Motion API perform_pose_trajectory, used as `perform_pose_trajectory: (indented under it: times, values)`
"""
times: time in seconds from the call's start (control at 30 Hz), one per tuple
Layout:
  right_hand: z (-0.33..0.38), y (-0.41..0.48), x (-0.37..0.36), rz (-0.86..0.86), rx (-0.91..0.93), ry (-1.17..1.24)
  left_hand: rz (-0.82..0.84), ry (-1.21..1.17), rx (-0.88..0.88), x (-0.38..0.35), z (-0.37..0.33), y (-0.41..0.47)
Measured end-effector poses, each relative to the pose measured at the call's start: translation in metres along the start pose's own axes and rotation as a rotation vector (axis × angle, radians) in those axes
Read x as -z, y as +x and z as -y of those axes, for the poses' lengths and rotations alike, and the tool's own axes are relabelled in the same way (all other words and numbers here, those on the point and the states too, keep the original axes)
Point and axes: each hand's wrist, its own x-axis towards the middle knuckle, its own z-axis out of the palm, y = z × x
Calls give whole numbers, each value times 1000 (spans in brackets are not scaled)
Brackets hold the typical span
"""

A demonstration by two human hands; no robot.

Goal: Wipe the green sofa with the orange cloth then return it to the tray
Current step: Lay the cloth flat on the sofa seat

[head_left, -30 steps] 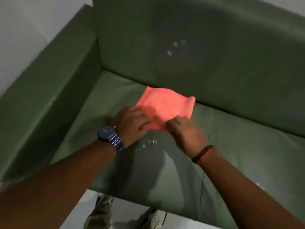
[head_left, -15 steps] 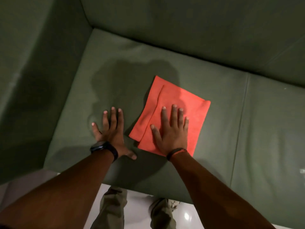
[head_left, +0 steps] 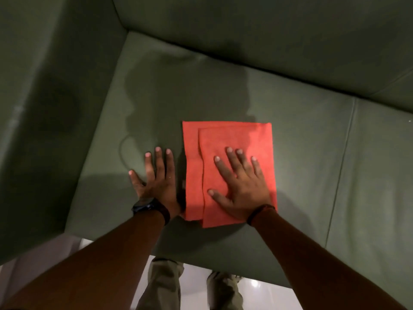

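The orange cloth [head_left: 232, 139], folded into a rectangle, lies flat on the left seat cushion of the green sofa [head_left: 178, 90]. My right hand [head_left: 241, 184] presses down on the cloth's near half with its fingers spread. My left hand [head_left: 156, 177] lies flat on the bare cushion just left of the cloth, fingers apart, holding nothing. A dark watch sits on my left wrist and a band on my right. The tray is out of view.
The sofa's left armrest [head_left: 44, 108] rises at the left and the backrest [head_left: 268, 36] runs across the top. A seam [head_left: 342, 166] separates the right cushion. My legs and shoes stand on the pale floor [head_left: 194, 285] below the seat's front edge.
Both hands went from pinching the cloth's near edge to lying flat. The cloth has turned from a slanted position to square with the cushion, and the view now looks further down.
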Motion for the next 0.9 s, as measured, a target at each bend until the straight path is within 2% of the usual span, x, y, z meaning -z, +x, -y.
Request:
perform_pose_trajectory:
  times: [0.13, 0.2, 0.33, 0.47, 0.6, 0.7, 0.8, 0.87, 0.9]
  values:
    - [16, 13, 1, -122, -422, 10, 52, -21, -47, -2, 6, 0]
    - [35, 27, 0, -133, -488, 18, 35, -39, -57, -5, 8, 3]
    - [34, 24, 2, -57, -138, -3, 15, -47, -91, -9, 14, 4]
    - [-2, -20, 8, 134, 181, -49, -115, -103, -87, -11, 14, 2]
    - [-31, -68, 15, 156, 279, -62, -95, -74, -122, -7, 19, 0]
    - [-32, -59, 23, 30, 350, -52, 9, -52, -172, 8, 23, -6]
    - [-22, -38, 44, -66, 389, 82, 24, -59, -266, 24, 24, -24]
    - [-18, -24, 63, 5, 361, 138, -93, -65, -391, 26, 14, -43]
    - [-18, -16, 74, 73, 328, 157, -237, -70, -445, 24, 4, -52]
